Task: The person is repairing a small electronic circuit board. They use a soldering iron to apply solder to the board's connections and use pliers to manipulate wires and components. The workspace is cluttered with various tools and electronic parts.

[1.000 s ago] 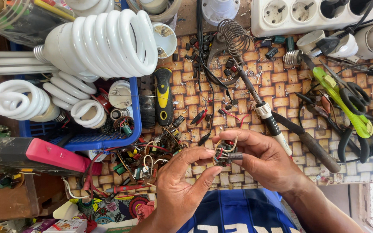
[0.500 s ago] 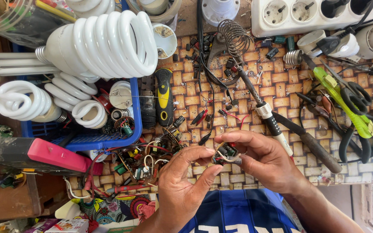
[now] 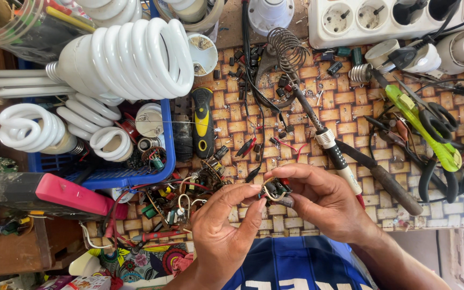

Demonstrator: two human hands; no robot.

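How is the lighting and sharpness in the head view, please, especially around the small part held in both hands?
Head view: bright, even daylight, soft shadows under the left hand and right hand; the small circuit board between the fingertips is reasonably sharp; the white spiral lamp is nearly overexposed; the edges bow slightly from the wide lens.

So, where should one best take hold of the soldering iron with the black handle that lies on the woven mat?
Probably by the black handle of the soldering iron, gripping across it from above. It lies flat and slanted on the woven mat, and its metal tip sits in the coiled wire stand. The handle's lower end touches the right hand.
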